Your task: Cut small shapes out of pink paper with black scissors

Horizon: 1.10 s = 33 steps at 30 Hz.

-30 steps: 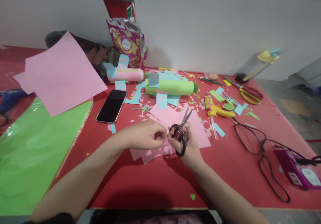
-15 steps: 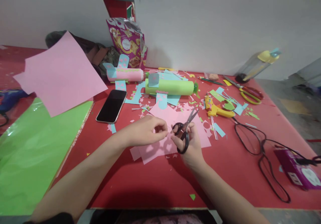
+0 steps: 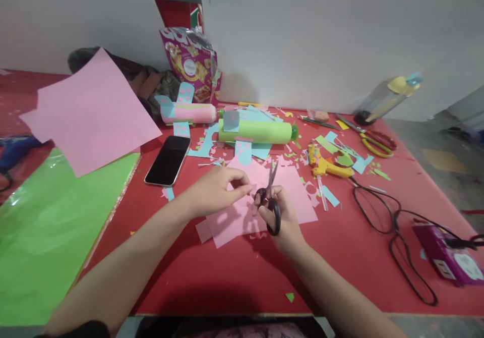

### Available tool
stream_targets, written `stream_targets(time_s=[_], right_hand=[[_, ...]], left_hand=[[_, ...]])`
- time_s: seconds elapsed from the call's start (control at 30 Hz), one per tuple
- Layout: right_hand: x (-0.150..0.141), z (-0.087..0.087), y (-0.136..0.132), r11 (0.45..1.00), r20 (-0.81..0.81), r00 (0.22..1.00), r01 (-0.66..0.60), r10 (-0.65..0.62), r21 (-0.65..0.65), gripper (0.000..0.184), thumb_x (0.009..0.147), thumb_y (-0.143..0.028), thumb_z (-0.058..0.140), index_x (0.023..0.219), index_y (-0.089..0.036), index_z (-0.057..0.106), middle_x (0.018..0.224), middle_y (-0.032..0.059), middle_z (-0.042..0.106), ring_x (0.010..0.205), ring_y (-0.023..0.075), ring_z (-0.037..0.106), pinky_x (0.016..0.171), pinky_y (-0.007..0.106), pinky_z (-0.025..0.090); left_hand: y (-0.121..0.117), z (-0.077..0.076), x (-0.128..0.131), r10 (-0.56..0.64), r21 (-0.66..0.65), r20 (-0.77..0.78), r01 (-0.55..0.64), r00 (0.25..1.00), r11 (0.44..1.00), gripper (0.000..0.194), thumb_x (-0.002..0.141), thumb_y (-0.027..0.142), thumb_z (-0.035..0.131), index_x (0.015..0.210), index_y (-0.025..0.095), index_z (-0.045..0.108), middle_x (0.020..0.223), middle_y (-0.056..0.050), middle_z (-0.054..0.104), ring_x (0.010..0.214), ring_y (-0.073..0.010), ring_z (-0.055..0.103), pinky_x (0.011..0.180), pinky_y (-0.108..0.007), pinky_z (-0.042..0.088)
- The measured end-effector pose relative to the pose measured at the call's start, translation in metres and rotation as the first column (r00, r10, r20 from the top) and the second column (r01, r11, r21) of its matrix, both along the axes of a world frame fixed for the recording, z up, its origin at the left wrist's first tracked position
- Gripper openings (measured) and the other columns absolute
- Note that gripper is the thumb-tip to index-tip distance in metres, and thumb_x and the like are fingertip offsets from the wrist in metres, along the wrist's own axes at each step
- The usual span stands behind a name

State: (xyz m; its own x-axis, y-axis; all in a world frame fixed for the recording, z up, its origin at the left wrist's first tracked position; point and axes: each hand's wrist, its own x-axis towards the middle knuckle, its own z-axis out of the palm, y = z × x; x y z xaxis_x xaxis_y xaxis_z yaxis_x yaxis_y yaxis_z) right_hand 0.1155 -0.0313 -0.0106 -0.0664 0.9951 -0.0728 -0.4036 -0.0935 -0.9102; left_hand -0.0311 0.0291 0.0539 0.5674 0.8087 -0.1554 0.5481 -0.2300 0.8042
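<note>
A red table (image 3: 351,262) by a white wall (image 3: 302,40) is bearing a purple foil bag (image 3: 191,65) far left — right hand (image 3: 286,219) gripping black-handled metal scissors (image 3: 270,187) over pink paper (image 3: 302,196), left hand (image 3: 214,192) pinching something indistinct.

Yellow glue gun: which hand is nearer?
Right. The right hand is in front and left of the yellow glue gun; the left hand is farther left, beyond the scissors.

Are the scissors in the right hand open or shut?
Slightly open: the scissors in the right hand show two blade tips a little apart.
</note>
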Motion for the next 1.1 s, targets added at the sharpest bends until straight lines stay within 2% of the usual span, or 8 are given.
stream_targets(time_s=[0.2,0.43,0.73,1.1], right_hand=[[0.0,-0.001,-0.002,0.976,0.005,0.976,-0.219,0.219,-0.016,0.032,0.066,-0.042,0.063,0.075,-0.024,0.038,0.07,-0.0036,0.045,0.056,0.0101,0.043,0.052,0.025,0.035],[0.001,0.003,-0.003,0.942,0.008,0.942,-0.336,0.336,-0.002,0.036,0.064,-0.049,0.062,0.075,-0.024,0.038,0.071,-0.0023,0.044,0.059,0.0107,0.042,0.053,0.025,0.033],[0.002,0.006,-0.003,0.92,-0.001,0.92,-0.392,0.392,-0.018,0.038,0.063,-0.048,0.063,0.075,-0.023,0.038,0.071,-0.0029,0.045,0.056,0.0096,0.043,0.053,0.025,0.033],[0.003,0.007,-0.003,0.911,-0.011,0.911,-0.412,0.412,0.017,0.035,0.064,-0.046,0.063,0.075,-0.022,0.038,0.07,-0.0032,0.044,0.055,0.0088,0.043,0.052,0.024,0.033]], left_hand=[[0.003,0.005,-0.008,0.093,0.018,0.05,-0.094,0.994,0.995,0.019,0.075,0.03,0.046,0.065,0.016,0.054,0.07,0.001,0.059,0.071,-0.0139,0.054,0.066,-0.023,0.039],[0.005,0.007,-0.012,0.093,0.033,0.064,-0.095,0.994,0.995,0.018,0.075,0.028,0.047,0.063,0.016,0.053,0.069,0.001,0.059,0.068,-0.0121,0.053,0.065,-0.021,0.039],[0.005,0.011,-0.014,-0.003,0.03,-0.063,0.005,0.998,1.0,0.019,0.073,0.029,0.046,0.063,0.017,0.056,0.066,0.001,0.06,0.064,-0.0125,0.053,0.061,-0.021,0.039],[0.006,0.011,-0.017,-0.042,-0.002,-0.074,0.042,0.996,0.999,0.02,0.074,0.032,0.048,0.064,0.017,0.059,0.067,0.001,0.062,0.066,-0.0132,0.054,0.062,-0.022,0.039]])
